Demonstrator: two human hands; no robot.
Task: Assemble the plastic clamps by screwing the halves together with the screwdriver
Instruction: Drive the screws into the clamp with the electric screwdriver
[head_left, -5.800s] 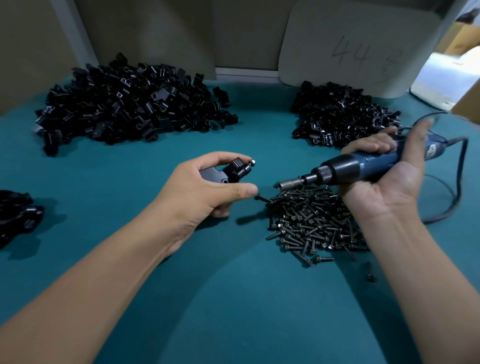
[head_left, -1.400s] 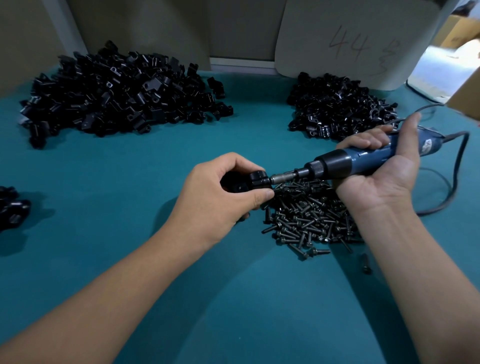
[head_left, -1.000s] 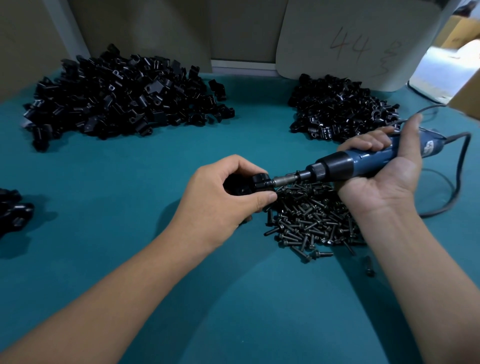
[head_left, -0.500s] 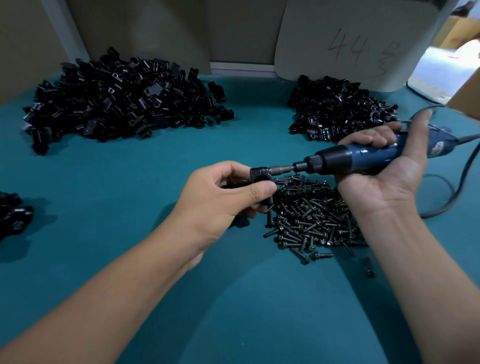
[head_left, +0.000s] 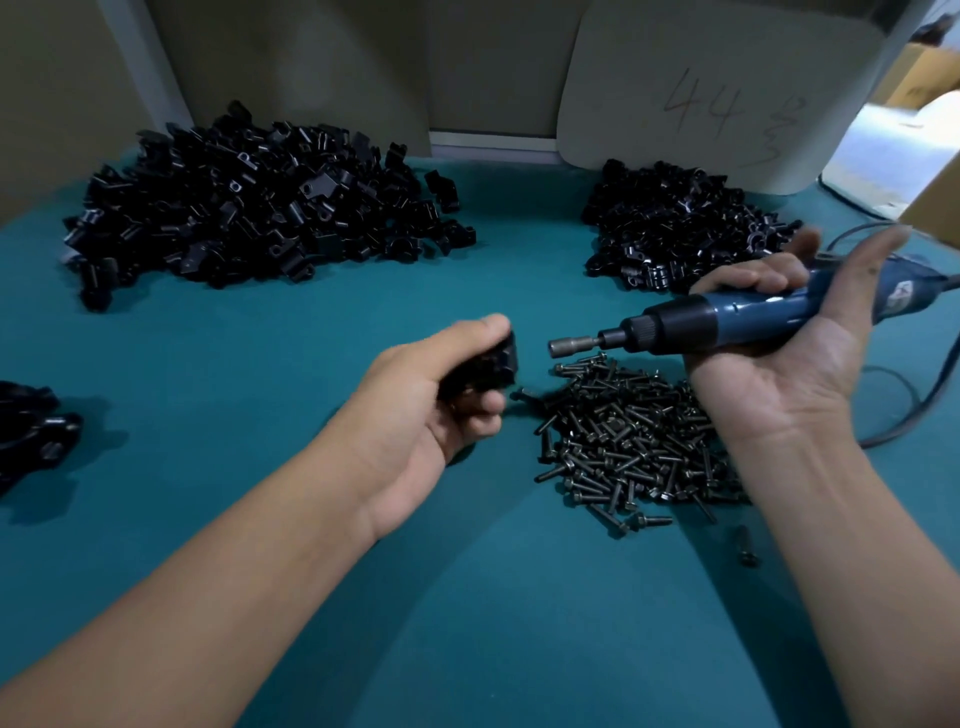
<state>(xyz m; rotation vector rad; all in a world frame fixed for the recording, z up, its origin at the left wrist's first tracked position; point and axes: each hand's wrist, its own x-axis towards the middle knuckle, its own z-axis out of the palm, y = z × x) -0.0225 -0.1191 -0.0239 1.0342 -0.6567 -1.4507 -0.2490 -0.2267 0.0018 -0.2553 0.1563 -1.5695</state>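
The clamp (head_left: 480, 371) sits near the centre of the tabletop (head_left: 467, 597), gripped in the curled fingers of the left hand (head_left: 436, 410); the screwdriver (head_left: 727, 327) lies at its 3 o'clock, bit tip clear of the clamp, held by the right hand (head_left: 779, 364) with fingers wrapped over the barrel and thumb extended. The step in hand appears to fall between fastenings. The next move likely calls for a screw from the screw pile (head_left: 623, 441) at 5 o'clock, or setting the clamp with the assembled clamps (head_left: 31, 431) at 9 o'clock.
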